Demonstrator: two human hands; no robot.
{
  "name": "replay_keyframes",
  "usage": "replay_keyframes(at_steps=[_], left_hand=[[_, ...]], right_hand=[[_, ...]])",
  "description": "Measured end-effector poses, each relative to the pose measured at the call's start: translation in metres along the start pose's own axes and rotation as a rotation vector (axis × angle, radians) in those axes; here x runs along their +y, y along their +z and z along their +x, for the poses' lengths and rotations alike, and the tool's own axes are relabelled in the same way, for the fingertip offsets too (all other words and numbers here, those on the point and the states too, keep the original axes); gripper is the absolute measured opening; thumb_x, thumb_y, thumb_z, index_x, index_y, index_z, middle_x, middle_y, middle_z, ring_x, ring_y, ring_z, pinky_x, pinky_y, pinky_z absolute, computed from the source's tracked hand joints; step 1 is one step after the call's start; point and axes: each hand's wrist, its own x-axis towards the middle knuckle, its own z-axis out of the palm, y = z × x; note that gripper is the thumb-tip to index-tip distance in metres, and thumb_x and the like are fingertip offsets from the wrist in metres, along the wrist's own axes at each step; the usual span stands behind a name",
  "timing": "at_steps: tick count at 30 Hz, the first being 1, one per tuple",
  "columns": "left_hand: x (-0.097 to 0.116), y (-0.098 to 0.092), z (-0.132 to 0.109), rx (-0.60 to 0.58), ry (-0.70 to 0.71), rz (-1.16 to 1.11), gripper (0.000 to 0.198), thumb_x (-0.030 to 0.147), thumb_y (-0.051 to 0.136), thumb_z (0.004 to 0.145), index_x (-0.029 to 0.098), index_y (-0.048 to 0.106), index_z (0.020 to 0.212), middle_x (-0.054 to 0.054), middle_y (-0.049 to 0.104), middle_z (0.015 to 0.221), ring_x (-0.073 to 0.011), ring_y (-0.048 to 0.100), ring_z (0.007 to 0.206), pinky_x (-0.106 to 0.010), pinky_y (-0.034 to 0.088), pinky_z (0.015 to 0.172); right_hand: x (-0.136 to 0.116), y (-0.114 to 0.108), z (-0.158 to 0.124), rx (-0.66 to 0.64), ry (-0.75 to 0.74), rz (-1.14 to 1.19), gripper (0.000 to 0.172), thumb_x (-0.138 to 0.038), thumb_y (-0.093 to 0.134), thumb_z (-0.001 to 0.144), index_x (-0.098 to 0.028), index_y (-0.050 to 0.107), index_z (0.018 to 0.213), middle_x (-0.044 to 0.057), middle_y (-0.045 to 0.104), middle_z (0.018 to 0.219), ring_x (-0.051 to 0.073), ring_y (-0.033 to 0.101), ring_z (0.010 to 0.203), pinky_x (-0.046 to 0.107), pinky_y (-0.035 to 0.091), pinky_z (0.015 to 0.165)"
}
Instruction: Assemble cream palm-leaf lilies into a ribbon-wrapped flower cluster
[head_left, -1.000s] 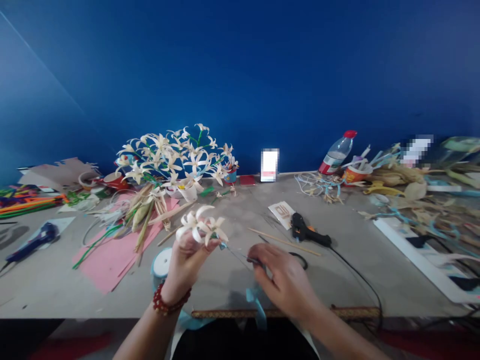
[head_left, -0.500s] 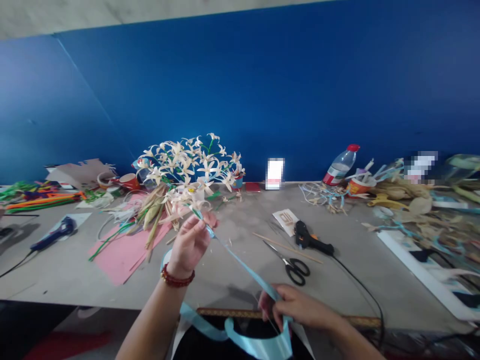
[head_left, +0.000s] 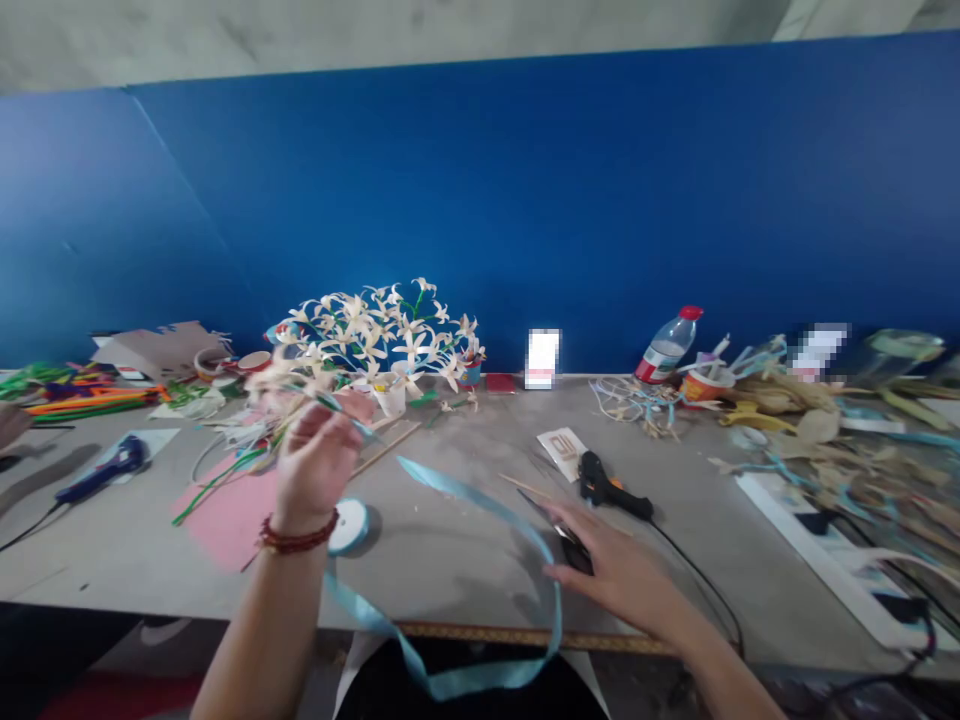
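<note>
My left hand, wearing a red bead bracelet, is raised at centre left and closed around the blue-wrapped stem of a pale handmade flower, smeared by motion. Over the scissors lies my right hand, fingers stretched out and partly covering them. Beside its thumb runs a light-blue ribbon, whose free end hangs above the table, apart from the stem. The ribbon loops down over my lap and back towards a ribbon spool near my left wrist.
White handmade flowers stand in a white cup at the back. Right of my right hand are a black glue gun with its cord, a power strip and dried husks. A blue glue gun lies at left.
My left hand has moved left with the flower stem. The ribbon's end has come away from the stem. My right hand has moved up and right from the ribbon to the scissors.
</note>
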Motion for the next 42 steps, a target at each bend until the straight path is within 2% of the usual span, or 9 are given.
replay_keyframes(at_steps=[2, 5, 8, 12, 17, 23, 28, 36, 42], left_hand=[[-0.017, 0.013, -0.013, -0.034, -0.131, -0.017, 0.018, 0.029, 0.085, 0.065, 0.017, 0.073, 0.069, -0.002, 0.067, 0.071, -0.0152, 0.061, 0.071, -0.028, 0.051, 0.069], [-0.046, 0.029, -0.032, -0.069, -0.341, -0.088, 0.017, 0.029, 0.085, 0.067, 0.018, 0.074, 0.074, -0.001, 0.063, 0.069, -0.0127, 0.058, 0.067, -0.023, 0.046, 0.061], [-0.063, 0.04, -0.043, -0.11, -0.399, -0.12, 0.018, 0.032, 0.083, 0.07, 0.017, 0.073, 0.071, -0.001, 0.061, 0.069, -0.0136, 0.057, 0.07, -0.023, 0.045, 0.063], [-0.066, 0.048, -0.049, -0.149, -0.434, -0.088, 0.016, 0.03, 0.082, 0.072, 0.016, 0.073, 0.071, -0.002, 0.064, 0.074, -0.0134, 0.057, 0.069, -0.026, 0.046, 0.069], [-0.069, 0.05, -0.05, -0.166, -0.466, -0.096, 0.011, 0.024, 0.081, 0.074, 0.016, 0.075, 0.074, -0.003, 0.066, 0.077, -0.014, 0.059, 0.069, -0.028, 0.048, 0.071], [-0.078, 0.052, -0.049, -0.225, -0.507, -0.139, 0.01, 0.025, 0.076, 0.079, 0.015, 0.074, 0.08, -0.003, 0.065, 0.076, -0.015, 0.06, 0.067, -0.03, 0.05, 0.068], [-0.082, 0.054, -0.049, -0.245, -0.543, -0.205, 0.012, 0.027, 0.076, 0.079, 0.015, 0.075, 0.08, -0.002, 0.064, 0.075, -0.0148, 0.061, 0.061, -0.032, 0.053, 0.065], [-0.087, 0.05, -0.046, -0.262, -0.582, -0.21, 0.01, 0.025, 0.076, 0.079, 0.015, 0.076, 0.078, -0.002, 0.065, 0.073, -0.0159, 0.063, 0.063, -0.029, 0.054, 0.061], [-0.086, 0.051, -0.046, -0.251, -0.617, -0.177, 0.013, 0.028, 0.079, 0.076, 0.015, 0.077, 0.077, -0.003, 0.064, 0.07, -0.0149, 0.059, 0.062, -0.03, 0.053, 0.062]], right_hand=[[-0.019, -0.002, 0.015, 0.038, -0.08, 0.115, 0.054, -0.049, 0.069, 0.082, -0.026, 0.058, 0.129, 0.01, 0.059, 0.137, 0.031, 0.056, 0.124, 0.044, 0.045, 0.103], [-0.051, -0.002, 0.038, 0.138, -0.141, 0.374, 0.029, -0.043, 0.054, 0.094, -0.024, 0.065, 0.113, 0.009, 0.069, 0.115, 0.024, 0.064, 0.109, 0.037, 0.049, 0.096], [-0.08, 0.005, 0.056, 0.115, -0.173, 0.552, 0.022, -0.038, 0.052, 0.097, -0.023, 0.068, 0.101, 0.006, 0.072, 0.102, 0.02, 0.065, 0.1, 0.033, 0.049, 0.091], [-0.098, 0.018, 0.065, 0.074, -0.177, 0.684, 0.018, -0.035, 0.056, 0.093, -0.021, 0.067, 0.093, 0.004, 0.07, 0.09, 0.018, 0.064, 0.089, 0.029, 0.05, 0.082], [-0.1, 0.021, 0.068, 0.098, -0.101, 0.682, 0.016, -0.036, 0.063, 0.088, -0.02, 0.066, 0.088, 0.002, 0.065, 0.083, 0.017, 0.061, 0.081, 0.027, 0.048, 0.074], [-0.098, 0.015, 0.076, 0.029, 0.007, 0.871, 0.024, -0.04, 0.067, 0.085, -0.019, 0.064, 0.074, 0.0, 0.063, 0.069, 0.015, 0.06, 0.07, 0.027, 0.049, 0.071], [-0.093, 0.017, 0.08, 0.002, 0.06, 1.012, 0.024, -0.04, 0.074, 0.081, -0.018, 0.065, 0.073, -0.001, 0.063, 0.069, 0.014, 0.06, 0.068, 0.027, 0.049, 0.071], [-0.089, 0.019, 0.086, -0.068, 0.114, 1.069, 0.026, -0.041, 0.08, 0.074, -0.018, 0.067, 0.073, -0.001, 0.061, 0.073, 0.013, 0.058, 0.069, 0.025, 0.049, 0.069], [-0.087, 0.015, 0.088, -0.098, 0.076, 1.045, 0.022, -0.037, 0.08, 0.074, -0.018, 0.069, 0.07, -0.001, 0.062, 0.067, 0.014, 0.058, 0.066, 0.027, 0.049, 0.07]])
